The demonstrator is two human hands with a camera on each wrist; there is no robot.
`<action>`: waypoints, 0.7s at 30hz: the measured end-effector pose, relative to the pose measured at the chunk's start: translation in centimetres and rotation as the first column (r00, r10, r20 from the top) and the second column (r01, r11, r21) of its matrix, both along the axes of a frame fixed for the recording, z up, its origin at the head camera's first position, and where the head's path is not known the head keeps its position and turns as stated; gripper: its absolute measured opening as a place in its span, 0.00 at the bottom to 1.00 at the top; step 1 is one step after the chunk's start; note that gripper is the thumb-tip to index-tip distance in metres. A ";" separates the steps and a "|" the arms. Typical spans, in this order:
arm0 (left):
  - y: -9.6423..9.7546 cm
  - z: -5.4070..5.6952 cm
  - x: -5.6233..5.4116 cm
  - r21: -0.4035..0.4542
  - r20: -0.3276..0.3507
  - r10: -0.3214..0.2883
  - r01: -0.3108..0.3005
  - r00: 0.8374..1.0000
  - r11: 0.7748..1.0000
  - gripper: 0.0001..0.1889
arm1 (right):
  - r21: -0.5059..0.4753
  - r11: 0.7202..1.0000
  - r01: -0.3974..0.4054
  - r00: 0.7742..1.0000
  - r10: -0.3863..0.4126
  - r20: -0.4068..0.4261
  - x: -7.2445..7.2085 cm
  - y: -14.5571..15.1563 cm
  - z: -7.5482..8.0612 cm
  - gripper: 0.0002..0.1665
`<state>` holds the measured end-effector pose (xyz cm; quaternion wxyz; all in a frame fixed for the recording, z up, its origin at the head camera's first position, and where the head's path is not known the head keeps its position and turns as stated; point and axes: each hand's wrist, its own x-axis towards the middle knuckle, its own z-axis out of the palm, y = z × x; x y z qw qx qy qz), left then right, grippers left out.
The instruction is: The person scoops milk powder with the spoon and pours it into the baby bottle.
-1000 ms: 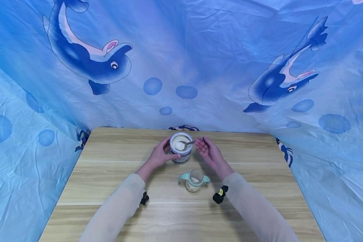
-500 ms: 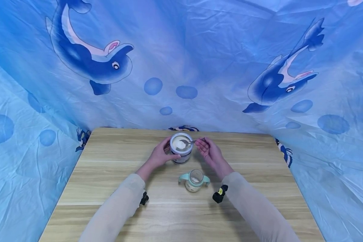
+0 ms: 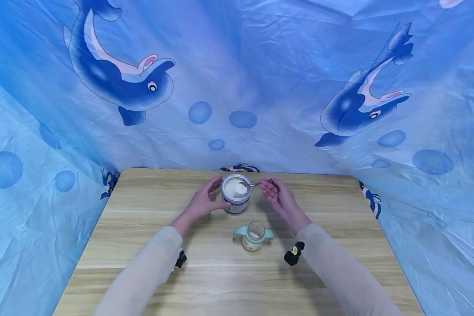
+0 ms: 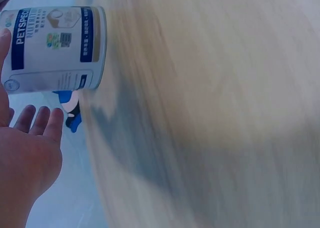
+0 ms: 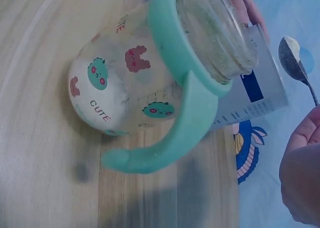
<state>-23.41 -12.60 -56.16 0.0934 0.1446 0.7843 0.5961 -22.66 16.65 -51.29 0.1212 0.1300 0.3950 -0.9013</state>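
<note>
My right hand (image 3: 282, 201) pinches a metal spoon (image 5: 295, 63) by its handle. The spoon's bowl bears a heap of white powder (image 3: 241, 189) and is over the mouth of an open tin (image 3: 237, 206). Pale powder fills part of the tin, which stands upright. My left hand (image 3: 200, 202) is beside the tin, thumb and fingers spread; the left wrist view shows a gap between the lower fingers (image 4: 52, 124) and the tin's printed wall (image 4: 55, 48). Nearer me stands an uncapped baby bottle (image 5: 120, 83) with mint-green handles (image 5: 192, 123) and some white powder inside.
The wooden table (image 3: 229, 281) ends at a back edge close behind the tin. Blue dolphin-printed cloth (image 3: 241, 79) hangs behind and at both sides. The bottle stands between my forearms, in front of the tin.
The heaped spoon has risen from the powder and shifted slightly right with my right hand. My left hand has loosened from the tin and drawn a little left. The bottle stays put.
</note>
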 end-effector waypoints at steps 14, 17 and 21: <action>-2.5 2.6 2.5 -0.083 -0.054 -0.053 0.049 0.997 0.995 0.58 | 0.039 0.998 -0.046 0.998 0.048 -0.049 2.3 1.3 1.8 0.19; -2.8 3.1 3.2 -0.087 -0.056 -0.069 0.064 0.996 0.994 0.58 | 0.041 0.997 -0.067 0.995 0.069 -0.072 2.8 1.6 2.2 0.21; -3.0 3.7 4.2 -0.108 -0.053 -0.100 0.094 0.994 0.990 0.58 | 0.040 0.995 -0.088 0.992 0.092 -0.091 3.6 2.0 2.5 0.24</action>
